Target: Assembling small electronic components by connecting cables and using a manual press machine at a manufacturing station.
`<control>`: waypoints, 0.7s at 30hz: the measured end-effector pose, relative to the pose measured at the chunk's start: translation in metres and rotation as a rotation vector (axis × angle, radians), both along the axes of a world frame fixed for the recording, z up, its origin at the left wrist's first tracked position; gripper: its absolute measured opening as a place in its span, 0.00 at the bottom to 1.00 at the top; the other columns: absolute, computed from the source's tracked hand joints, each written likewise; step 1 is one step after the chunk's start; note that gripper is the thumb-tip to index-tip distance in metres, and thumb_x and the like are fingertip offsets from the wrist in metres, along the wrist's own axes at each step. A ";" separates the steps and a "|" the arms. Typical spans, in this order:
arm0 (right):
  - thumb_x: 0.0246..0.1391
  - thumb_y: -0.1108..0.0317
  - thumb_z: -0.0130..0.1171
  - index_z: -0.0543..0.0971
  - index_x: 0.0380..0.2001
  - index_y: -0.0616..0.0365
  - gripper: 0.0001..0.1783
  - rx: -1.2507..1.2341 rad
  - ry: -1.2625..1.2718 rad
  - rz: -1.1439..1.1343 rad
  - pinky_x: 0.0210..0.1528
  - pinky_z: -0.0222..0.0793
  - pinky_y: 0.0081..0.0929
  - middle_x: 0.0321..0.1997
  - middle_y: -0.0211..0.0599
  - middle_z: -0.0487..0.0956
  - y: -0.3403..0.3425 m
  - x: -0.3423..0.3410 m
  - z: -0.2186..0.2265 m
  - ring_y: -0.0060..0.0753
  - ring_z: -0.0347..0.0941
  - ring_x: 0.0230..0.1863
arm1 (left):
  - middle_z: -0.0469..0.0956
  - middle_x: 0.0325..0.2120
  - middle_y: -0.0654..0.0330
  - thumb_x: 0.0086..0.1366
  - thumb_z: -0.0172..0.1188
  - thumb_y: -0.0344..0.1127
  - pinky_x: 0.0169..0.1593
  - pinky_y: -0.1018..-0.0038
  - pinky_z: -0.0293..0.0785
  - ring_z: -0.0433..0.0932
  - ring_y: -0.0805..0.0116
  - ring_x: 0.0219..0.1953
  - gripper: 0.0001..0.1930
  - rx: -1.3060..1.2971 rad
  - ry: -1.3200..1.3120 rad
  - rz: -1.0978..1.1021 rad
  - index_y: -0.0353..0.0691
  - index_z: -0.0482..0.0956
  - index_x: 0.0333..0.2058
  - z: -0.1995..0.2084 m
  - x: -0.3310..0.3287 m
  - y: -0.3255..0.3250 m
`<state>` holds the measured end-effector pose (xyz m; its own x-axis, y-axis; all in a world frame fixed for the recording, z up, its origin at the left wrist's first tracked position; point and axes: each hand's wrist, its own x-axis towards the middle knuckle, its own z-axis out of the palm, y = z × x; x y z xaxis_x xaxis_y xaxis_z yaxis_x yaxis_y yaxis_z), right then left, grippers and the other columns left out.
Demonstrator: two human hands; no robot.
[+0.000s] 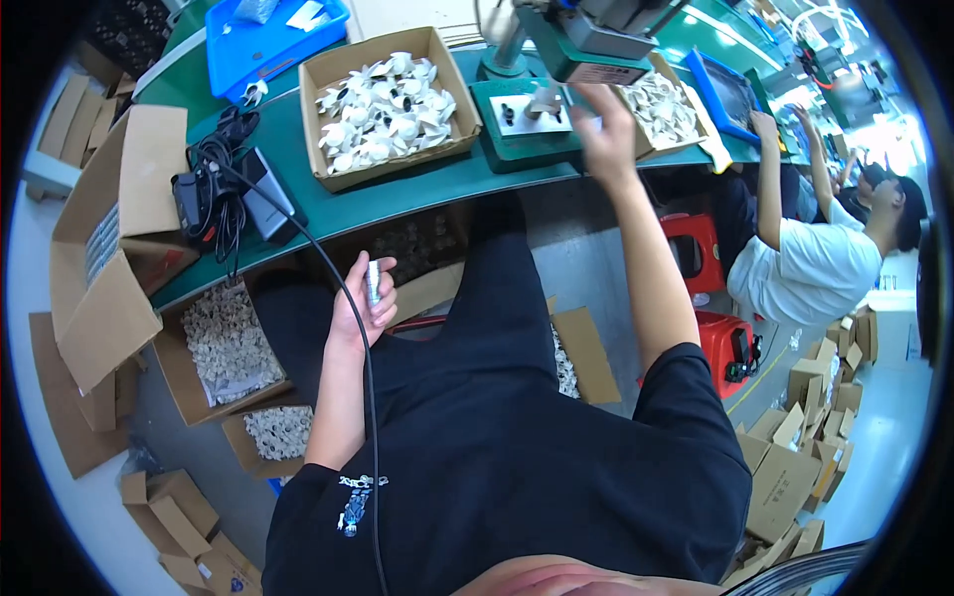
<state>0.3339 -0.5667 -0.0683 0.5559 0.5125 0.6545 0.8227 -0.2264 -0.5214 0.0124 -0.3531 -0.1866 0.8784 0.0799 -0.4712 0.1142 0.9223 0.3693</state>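
Observation:
My left hand (366, 310), held above my lap, is closed round a short silvery-grey cylinder (374, 282) that sticks up between the fingers. I cannot make out whether it is one piece or a stack of small ones. My right hand (608, 139) is smeared by motion beside the green bench press (497, 139); its fingers do not show clearly. On the press base lies a light metal plate (522, 117) with a roundish metal-coloured piece (545, 101) on it. Close by stands a cardboard tray of white, blade-shaped plastic parts (391, 109).
A second tray of white parts (658, 107) is right of the press. Black cables and a power adapter (214, 194) lie on the left of the green bench. Open cartons with small parts (232, 343) stand below. A co-worker (810, 263) sits at right beside red stools (693, 248).

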 end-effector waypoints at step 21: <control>0.40 0.69 0.73 0.79 0.42 0.62 0.23 0.243 -0.035 -0.220 0.52 0.67 0.36 0.43 0.42 0.80 0.034 -0.033 -0.032 0.42 0.76 0.42 | 0.73 0.22 0.68 0.72 0.45 0.53 0.13 0.87 0.51 0.58 0.85 0.12 0.24 -0.089 0.104 -0.263 0.36 0.71 0.50 -0.018 -0.022 -0.048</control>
